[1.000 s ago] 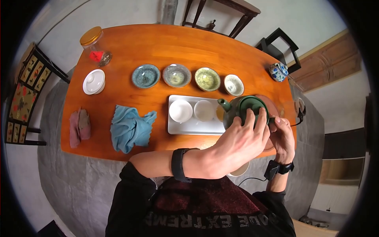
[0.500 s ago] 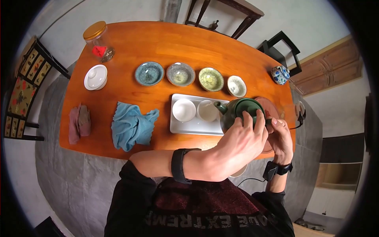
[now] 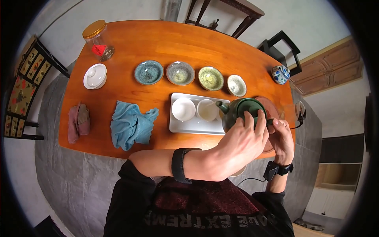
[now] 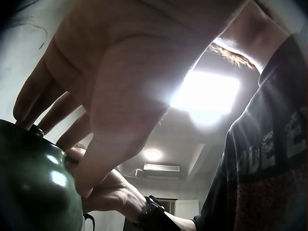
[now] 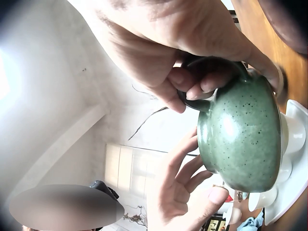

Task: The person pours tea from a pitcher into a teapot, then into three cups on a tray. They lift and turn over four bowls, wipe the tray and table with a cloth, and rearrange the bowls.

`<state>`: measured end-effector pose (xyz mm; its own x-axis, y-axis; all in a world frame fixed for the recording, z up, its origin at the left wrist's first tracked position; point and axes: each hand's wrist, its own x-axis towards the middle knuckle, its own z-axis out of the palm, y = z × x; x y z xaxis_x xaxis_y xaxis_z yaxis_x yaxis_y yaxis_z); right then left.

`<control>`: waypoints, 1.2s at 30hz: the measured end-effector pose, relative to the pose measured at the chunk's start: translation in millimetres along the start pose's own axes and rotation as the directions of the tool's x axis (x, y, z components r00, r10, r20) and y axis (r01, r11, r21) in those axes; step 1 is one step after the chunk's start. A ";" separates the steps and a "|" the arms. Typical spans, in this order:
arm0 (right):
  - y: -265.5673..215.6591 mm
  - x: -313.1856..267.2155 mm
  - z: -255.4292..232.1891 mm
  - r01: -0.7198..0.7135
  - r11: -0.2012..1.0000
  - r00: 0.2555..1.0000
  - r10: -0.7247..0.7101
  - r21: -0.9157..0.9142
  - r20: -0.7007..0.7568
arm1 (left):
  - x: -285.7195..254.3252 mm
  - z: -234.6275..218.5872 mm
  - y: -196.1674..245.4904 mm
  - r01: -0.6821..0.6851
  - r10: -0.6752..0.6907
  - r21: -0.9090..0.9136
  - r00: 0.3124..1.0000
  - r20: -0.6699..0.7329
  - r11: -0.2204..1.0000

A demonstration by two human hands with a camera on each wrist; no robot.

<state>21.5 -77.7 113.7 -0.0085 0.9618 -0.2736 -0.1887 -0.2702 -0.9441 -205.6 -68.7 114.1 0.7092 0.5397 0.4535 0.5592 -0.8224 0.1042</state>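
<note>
A green teapot (image 3: 232,111) is held over the right part of a white tray (image 3: 189,125), its spout close over the rim of the middle white cup (image 3: 206,110). My right hand (image 3: 282,138) grips the handle (image 5: 193,103), its fingers curled through the loop. Across the top, my left hand (image 3: 240,147) rests its extended fingers on the lid (image 3: 249,104), around the dark knob (image 4: 36,130). Its thumb lies by the pot's side in the left wrist view. Another white cup (image 3: 183,109) stands left of the middle one; the third (image 5: 294,134) is mostly hidden by the teapot from above.
Several glazed bowls (image 3: 180,73) line up behind the tray. Leftward are a blue cloth (image 3: 133,124), folded pink and brown cloths (image 3: 79,123), a white lidded bowl (image 3: 95,76) and a gold-lidded jar (image 3: 98,41). A round brown board (image 3: 268,104) lies under the right hand.
The teapot has moved a little left, bringing its spout closer to the middle cup. Both hands keep their places on it. The head view has shifted slightly.
</note>
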 end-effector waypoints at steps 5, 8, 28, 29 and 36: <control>-0.5 0.4 -1.4 0.010 0.999 1.000 -0.010 -0.032 0.008 | 0.7 1.4 0.1 -0.003 0.003 -0.003 1.000 -0.004 1.000; 0.2 0.4 -2.4 0.010 0.999 1.000 -0.010 -0.043 -0.009 | 0.9 1.4 -0.4 -0.013 0.013 -0.004 1.000 0.006 1.000; -1.4 -0.4 -5.1 0.031 0.997 0.999 -0.033 -0.072 -0.022 | 1.7 6.8 0.5 -0.027 0.027 -0.040 1.000 -0.005 0.999; -1.7 -0.7 -4.5 0.028 0.997 0.999 -0.030 -0.076 -0.029 | 1.7 6.8 0.4 -0.028 0.028 -0.040 1.000 -0.005 0.999; -0.6 -0.4 -7.3 0.042 0.996 0.999 -0.043 -0.079 -0.009 | 1.7 6.6 0.7 -0.041 0.042 -0.047 0.999 0.023 0.998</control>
<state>28.7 -78.3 113.0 0.0081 0.9721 -0.2344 -0.1110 -0.2321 -0.9663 -201.1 -67.2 109.1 0.7420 0.5087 0.4366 0.5090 -0.8514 0.1270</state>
